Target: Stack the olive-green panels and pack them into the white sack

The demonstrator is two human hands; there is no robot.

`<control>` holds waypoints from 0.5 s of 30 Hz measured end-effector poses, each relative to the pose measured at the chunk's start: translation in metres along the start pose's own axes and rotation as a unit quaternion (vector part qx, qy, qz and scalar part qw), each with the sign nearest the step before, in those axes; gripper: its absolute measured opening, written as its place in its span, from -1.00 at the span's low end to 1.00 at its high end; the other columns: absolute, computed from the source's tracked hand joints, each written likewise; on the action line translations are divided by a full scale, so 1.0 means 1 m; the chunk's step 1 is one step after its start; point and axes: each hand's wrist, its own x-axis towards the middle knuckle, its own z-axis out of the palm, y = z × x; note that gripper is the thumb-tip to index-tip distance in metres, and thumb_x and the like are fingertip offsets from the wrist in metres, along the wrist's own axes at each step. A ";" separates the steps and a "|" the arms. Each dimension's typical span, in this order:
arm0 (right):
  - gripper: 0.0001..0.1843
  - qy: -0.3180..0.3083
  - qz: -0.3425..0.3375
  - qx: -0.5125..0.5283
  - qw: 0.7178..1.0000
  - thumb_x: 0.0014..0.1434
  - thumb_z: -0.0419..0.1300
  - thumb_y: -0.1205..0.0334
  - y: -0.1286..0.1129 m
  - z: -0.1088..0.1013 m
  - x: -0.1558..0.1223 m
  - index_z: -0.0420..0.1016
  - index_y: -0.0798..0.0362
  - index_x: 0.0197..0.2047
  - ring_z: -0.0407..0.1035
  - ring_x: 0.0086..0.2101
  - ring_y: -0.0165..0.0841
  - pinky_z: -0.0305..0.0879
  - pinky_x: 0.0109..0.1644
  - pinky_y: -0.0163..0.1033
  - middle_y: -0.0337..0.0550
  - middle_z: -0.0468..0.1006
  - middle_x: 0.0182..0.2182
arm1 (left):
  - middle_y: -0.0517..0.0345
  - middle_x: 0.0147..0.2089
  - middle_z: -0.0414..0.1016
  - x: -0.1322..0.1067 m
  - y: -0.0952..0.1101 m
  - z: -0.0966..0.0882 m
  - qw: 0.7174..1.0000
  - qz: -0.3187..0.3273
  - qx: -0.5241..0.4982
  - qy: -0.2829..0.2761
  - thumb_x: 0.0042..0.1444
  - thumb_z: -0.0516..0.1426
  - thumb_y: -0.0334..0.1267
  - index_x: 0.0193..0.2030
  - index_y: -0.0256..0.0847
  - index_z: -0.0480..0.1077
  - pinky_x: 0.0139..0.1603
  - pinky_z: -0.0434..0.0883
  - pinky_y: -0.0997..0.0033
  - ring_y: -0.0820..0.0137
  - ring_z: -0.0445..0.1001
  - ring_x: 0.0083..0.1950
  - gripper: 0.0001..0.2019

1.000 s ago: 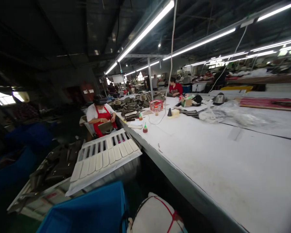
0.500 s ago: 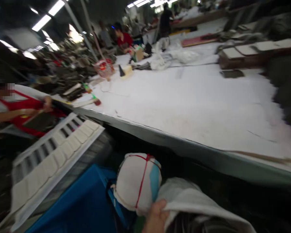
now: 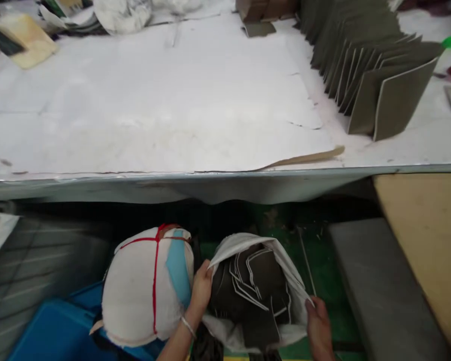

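Below the table edge, a white cloth sack (image 3: 298, 281) gapes open, filled with dark flat pieces (image 3: 244, 281) that have pale edges. My left hand (image 3: 202, 288) grips the sack's rim on its left side, a band around the wrist. On the opposite side, my right hand (image 3: 318, 321) pinches the rim between thumb and fingers. Just left of my left hand lies a round white bundle (image 3: 133, 286), tied with red cord and showing a light blue patch.
A white-topped table (image 3: 154, 110) runs across in front. Dark panels (image 3: 394, 105) stand in a long row on its right. A blue bin (image 3: 52, 328) is at lower left, and a grey board (image 3: 376, 281) leans at right.
My view has swung right and down, bringing the row of dark panels into sight. My right hand now shows on the sack's rim, and the sack's contents are visible.
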 end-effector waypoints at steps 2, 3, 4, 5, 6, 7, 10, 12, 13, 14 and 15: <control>-0.60 -0.029 -0.006 -0.010 1.000 -0.02 0.05 -0.16 0.009 0.035 0.023 0.31 0.02 -0.34 0.37 -0.25 -0.15 0.30 -0.13 -0.06 -0.11 0.45 -0.38 | 0.08 -0.24 0.50 0.035 -0.033 0.012 0.999 -0.017 0.028 0.009 0.10 0.14 -0.06 -0.27 -0.26 0.43 0.03 0.34 0.21 0.27 0.45 -0.14 -0.73; -0.62 -0.047 -0.012 -0.014 0.999 0.03 0.07 -0.14 0.014 0.050 0.033 0.31 0.04 -0.35 0.36 -0.28 -0.21 0.30 -0.14 -0.08 -0.13 0.43 -0.39 | 0.09 -0.24 0.50 0.051 -0.048 0.015 0.999 -0.027 0.040 0.016 0.13 0.15 -0.09 -0.24 -0.27 0.42 0.02 0.36 0.18 0.29 0.45 -0.15 -0.74; -0.63 -0.066 -0.017 -0.018 0.998 0.09 0.09 -0.11 0.018 0.064 0.041 0.32 0.06 -0.34 0.34 -0.32 -0.27 0.29 -0.15 -0.11 -0.17 0.41 -0.40 | 0.10 -0.23 0.49 0.066 -0.061 0.016 0.998 -0.037 0.051 0.022 0.16 0.15 -0.10 -0.21 -0.28 0.42 0.00 0.38 0.16 0.31 0.46 -0.16 -0.75; -0.65 -0.082 -0.023 -0.022 0.996 0.15 0.10 -0.09 0.022 0.075 0.047 0.32 0.07 -0.32 0.32 -0.35 -0.32 0.28 -0.17 -0.14 -0.20 0.39 -0.40 | 0.11 -0.22 0.49 0.078 -0.072 0.016 0.997 -0.045 0.060 0.028 0.19 0.13 -0.10 -0.20 -0.28 0.41 -0.01 0.39 0.15 0.33 0.46 -0.16 -0.75; -0.66 -0.096 -0.026 -0.026 0.995 0.19 0.10 -0.06 0.026 0.085 0.051 0.33 0.08 -0.29 0.30 -0.37 -0.35 0.27 -0.17 -0.15 -0.22 0.37 -0.41 | 0.12 -0.22 0.48 0.088 -0.081 0.014 0.996 -0.051 0.067 0.031 0.21 0.12 -0.10 -0.19 -0.29 0.41 -0.02 0.41 0.15 0.33 0.46 -0.16 -0.75; -0.67 -0.105 -0.027 -0.028 0.994 0.21 0.10 -0.05 0.029 0.092 0.054 0.33 0.08 -0.26 0.29 -0.37 -0.35 0.27 -0.17 -0.15 -0.22 0.37 -0.40 | 0.11 -0.20 0.48 0.096 -0.089 0.011 0.995 -0.056 0.072 0.034 0.23 0.11 -0.10 -0.18 -0.29 0.41 -0.03 0.42 0.16 0.33 0.46 -0.15 -0.75; -0.64 -0.124 -0.022 -0.022 0.992 0.19 0.08 -0.05 0.036 0.103 0.056 0.32 0.09 -0.14 0.33 -0.27 -0.28 0.26 -0.06 -0.06 -0.14 0.42 -0.28 | 0.07 -0.12 0.48 0.106 -0.099 0.003 0.994 -0.067 0.083 0.039 0.24 0.11 -0.11 -0.13 -0.29 0.41 -0.02 0.44 0.15 0.33 0.46 -0.10 -0.74; -0.55 -0.154 -0.020 -0.003 0.988 0.11 0.10 -0.09 0.036 0.103 0.054 0.35 0.09 -0.09 0.36 -0.16 -0.20 0.24 0.04 0.00 -0.05 0.47 -0.18 | 0.04 -0.07 0.47 0.106 -0.098 0.001 0.992 -0.072 0.089 0.047 0.23 0.12 -0.10 -0.10 -0.28 0.41 0.00 0.44 0.12 0.31 0.46 -0.06 -0.73; -0.50 -0.170 -0.019 0.009 0.985 0.05 0.10 -0.12 0.034 0.102 0.054 0.37 0.09 -0.09 0.36 -0.09 -0.15 0.22 0.09 0.01 -0.02 0.49 -0.15 | 0.03 -0.04 0.47 0.104 -0.097 0.002 0.992 -0.074 0.092 0.053 0.23 0.12 -0.10 -0.09 -0.27 0.41 0.02 0.44 0.11 0.30 0.46 -0.04 -0.72; -0.47 -0.183 -0.017 0.020 0.983 -0.01 0.11 -0.14 0.033 0.100 0.054 0.40 0.09 -0.10 0.35 -0.03 -0.11 0.19 0.14 0.01 -0.01 0.50 -0.11 | 0.02 -0.01 0.46 0.102 -0.096 0.002 0.991 -0.075 0.094 0.059 0.23 0.12 -0.09 -0.08 -0.26 0.41 0.04 0.43 0.09 0.28 0.45 -0.01 -0.72; -0.44 -0.192 -0.013 0.031 0.981 -0.06 0.13 -0.16 0.031 0.097 0.055 0.43 0.08 -0.11 0.32 0.02 -0.06 0.16 0.18 0.00 0.00 0.51 -0.09 | 0.01 0.01 0.45 0.100 -0.095 0.004 0.990 -0.076 0.097 0.066 0.22 0.12 -0.09 -0.06 -0.26 0.40 0.07 0.41 0.06 0.26 0.44 0.02 -0.72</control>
